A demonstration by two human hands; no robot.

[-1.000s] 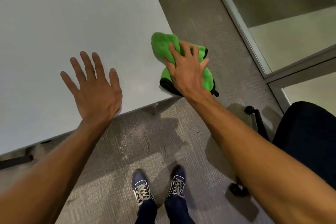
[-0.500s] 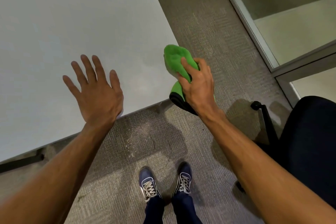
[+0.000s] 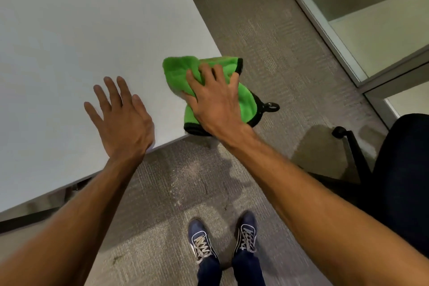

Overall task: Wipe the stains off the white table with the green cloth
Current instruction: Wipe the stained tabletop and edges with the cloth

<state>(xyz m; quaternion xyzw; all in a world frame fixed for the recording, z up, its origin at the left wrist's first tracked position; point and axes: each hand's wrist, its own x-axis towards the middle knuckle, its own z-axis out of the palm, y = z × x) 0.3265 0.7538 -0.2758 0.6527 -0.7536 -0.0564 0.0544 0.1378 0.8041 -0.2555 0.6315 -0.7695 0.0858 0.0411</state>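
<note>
Blue shoes (image 3: 222, 239) stand on grey carpet (image 3: 255, 42). Beyond them, the left hand (image 3: 123, 121) rests flat, fingers spread, on the white table (image 3: 81, 30). The right hand (image 3: 216, 102) presses the bunched green cloth (image 3: 178, 72) onto the table's near corner, fingers curled into it.

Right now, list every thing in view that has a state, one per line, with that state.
green cloth: bunched, pressed on the table's near right corner, part hanging past the edge.
right hand: fingers spread, palm down on the cloth.
left hand: open, flat on the table by its near edge.
white table: no stain visible from here.
office chair: unoccupied, standing on the carpet to the right.
</note>
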